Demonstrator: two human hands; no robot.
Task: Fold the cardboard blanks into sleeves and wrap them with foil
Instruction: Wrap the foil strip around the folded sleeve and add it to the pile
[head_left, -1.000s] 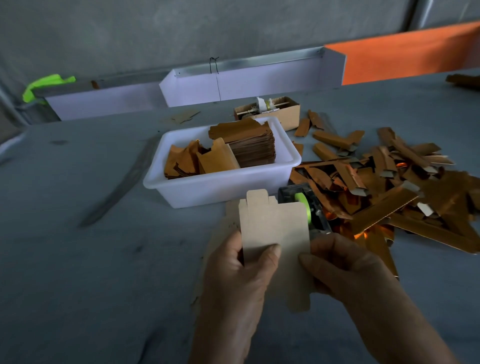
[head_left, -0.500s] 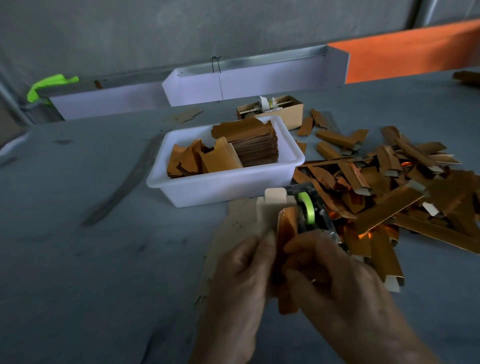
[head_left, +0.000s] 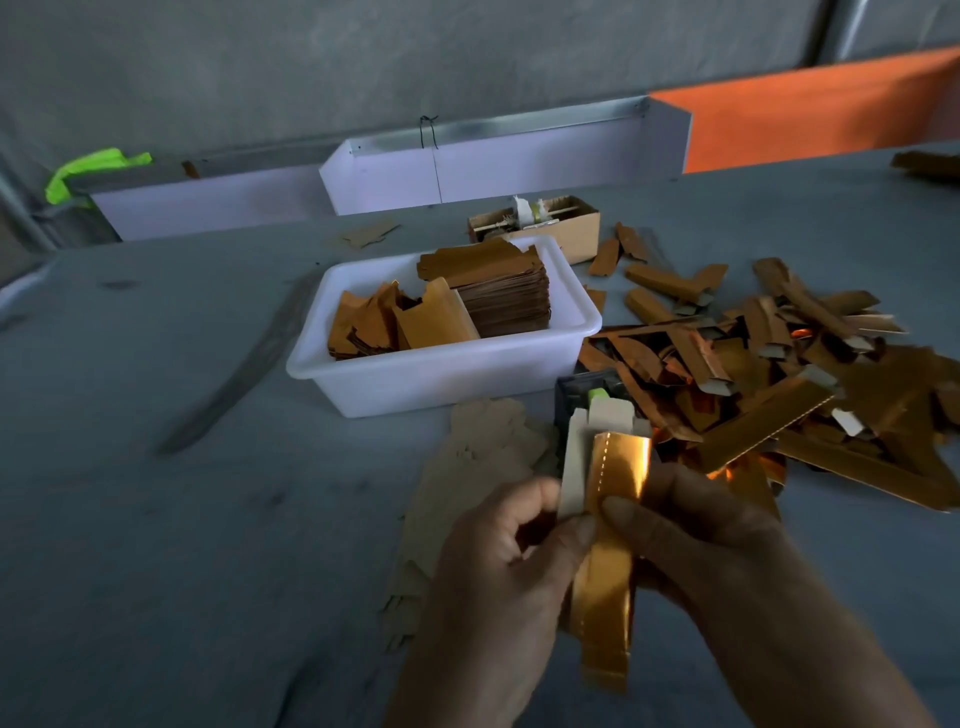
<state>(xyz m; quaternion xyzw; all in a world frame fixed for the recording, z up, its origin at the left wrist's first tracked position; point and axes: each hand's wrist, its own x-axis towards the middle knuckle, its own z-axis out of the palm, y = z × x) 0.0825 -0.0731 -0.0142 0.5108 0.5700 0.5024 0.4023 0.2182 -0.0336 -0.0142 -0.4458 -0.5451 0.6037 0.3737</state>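
Two hands are seen low in the head view, both closed on one folded cardboard blank (head_left: 605, 514) held above the grey table (head_left: 156, 519). The left hand (head_left: 498, 566) pinches the blank's plain tan side between thumb and curled fingers; the right hand (head_left: 696, 540) is clamped on its copper foil face, the thumb laid across the foil. The blank is held nearly upright, its foil strip hanging down between the wrists.

Just beyond the blank, a dark tape dispenser (head_left: 582, 395) with a green roll is partly hidden. Flat tan blanks (head_left: 483, 441) lie on the table under the left hand. A white plastic tub (head_left: 447, 371) behind them holds a stack of blanks (head_left: 498, 291) and loose foil-faced pieces. To the right, a heap of finished foil sleeves (head_left: 769, 374) is spread over the table. A small cardboard box (head_left: 566, 228) stands behind the tub.

No brand, label or writing can be read on anything.
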